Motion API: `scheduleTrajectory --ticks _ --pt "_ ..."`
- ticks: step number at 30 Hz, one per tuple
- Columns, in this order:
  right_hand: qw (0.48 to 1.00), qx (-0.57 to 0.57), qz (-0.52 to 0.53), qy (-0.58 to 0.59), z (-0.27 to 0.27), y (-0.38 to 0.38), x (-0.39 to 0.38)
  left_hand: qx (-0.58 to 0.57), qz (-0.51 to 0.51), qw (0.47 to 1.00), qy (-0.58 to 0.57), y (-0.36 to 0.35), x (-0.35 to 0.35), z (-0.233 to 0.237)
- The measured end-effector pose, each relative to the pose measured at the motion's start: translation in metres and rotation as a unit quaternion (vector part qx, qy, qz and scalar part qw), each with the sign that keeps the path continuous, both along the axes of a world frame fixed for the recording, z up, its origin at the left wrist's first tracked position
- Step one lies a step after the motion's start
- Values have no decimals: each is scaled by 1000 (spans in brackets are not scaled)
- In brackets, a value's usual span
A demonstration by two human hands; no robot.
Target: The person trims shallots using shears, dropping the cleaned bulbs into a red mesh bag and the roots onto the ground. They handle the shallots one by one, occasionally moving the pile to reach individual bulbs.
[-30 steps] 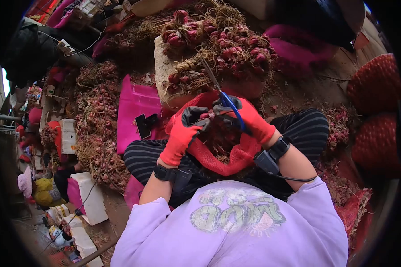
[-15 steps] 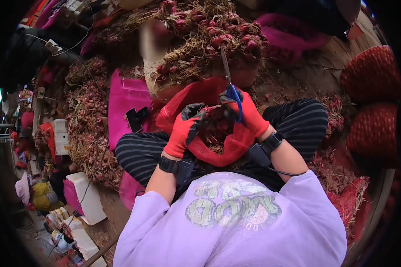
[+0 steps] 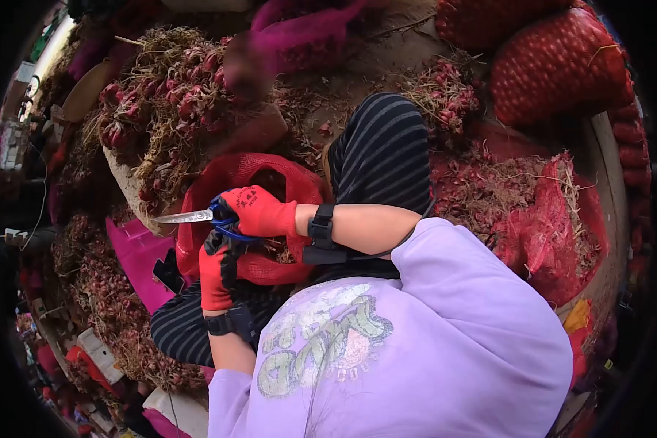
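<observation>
My right hand [image 3: 261,212], in a red glove with black fingers, grips a pair of scissors [image 3: 197,217] by the blue handles. The blades point left, above the rim of a red mesh bag [image 3: 292,174] that sits open between my crossed legs. Just below the scissors is my left hand [image 3: 217,276], gloved alike, its fingers curled close to the handles. Whatever those fingers hold is hidden. Beyond the bag, at the upper left, lies a heap of shallots [image 3: 186,102] with dry stalks.
Filled red mesh sacks [image 3: 558,66] stand at the upper right. A torn red mesh [image 3: 558,237] with dry scraps lies at my right. A magenta plastic piece [image 3: 140,259] with a dark phone-like object [image 3: 169,271] is beside my left knee. More shallots [image 3: 102,285] cover the ground farther left.
The view has turned. The scissors swung from pointing away from me to pointing left. My hands came together; the shallot seen at my left fingertips no longer shows.
</observation>
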State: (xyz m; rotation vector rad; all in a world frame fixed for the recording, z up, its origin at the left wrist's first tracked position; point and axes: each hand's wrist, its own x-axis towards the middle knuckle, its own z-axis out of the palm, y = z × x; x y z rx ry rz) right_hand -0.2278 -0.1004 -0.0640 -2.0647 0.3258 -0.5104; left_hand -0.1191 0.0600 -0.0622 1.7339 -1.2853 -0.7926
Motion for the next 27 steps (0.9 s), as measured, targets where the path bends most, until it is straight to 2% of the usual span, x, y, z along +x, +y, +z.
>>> scheduleTrajectory --ticks 2,3,4,6,8,9,10,12,13,14,15,16,18,19,20,21,22,23,24,26,27 --pt "999 0 -18 51 -4 -11 4 4 -86 977 -196 -2 3 5" --pt "996 19 -14 84 -6 -15 6 52 -7 998 -21 -6 -4 11" --pt "992 38 -12 118 -9 -20 6 69 99 981 152 -10 -11 16" --pt "994 90 29 63 -1 -22 -2 53 87 977 186 5 8 -9" --pt "982 136 91 96 5 -17 -4 52 80 965 243 15 21 -22" --pt "980 124 108 112 8 -16 -6 52 78 958 271 20 27 -28" --pt "977 114 123 128 10 -16 -7 59 74 929 357 24 35 -38" --pt "978 164 83 95 9 -13 -8 79 84 848 518 32 51 -56" --pt "967 218 90 92 8 -13 -6 62 5 990 129 17 28 -30" --pt "954 273 95 87 8 -14 -5 21 -77 956 -281 4 5 -1" --pt "941 315 94 76 14 -14 -8 72 -23 984 -159 11 10 -5" --pt "927 358 94 64 18 -14 -10 60 -9 991 -120 5 -3 14" --pt "967 250 26 50 7 -9 -1 75 33 989 -125 17 13 -11" --pt "976 207 -1 65 4 -8 1 18 53 995 79 28 23 -17" --pt "975 208 -36 70 -9 -4 9 -34 71 957 280 38 32 -25" --pt "973 207 -71 76 -27 2 18 -72 128 930 338 15 -5 15" --pt "969 207 -104 81 -37 5 20 -34 102 975 196 17 -1 10" --pt "936 340 -34 85 2 -6 -6 1 74 996 48 28 14 2" --pt "928 364 0 78 10 -8 -6 34 46 993 -101 38 32 -10" --pt "909 407 67 65 16 -9 -10 81 39 996 26 55 72 -55" --pt "950 296 69 68 6 -10 -6 70 48 994 74 61 77 -71"
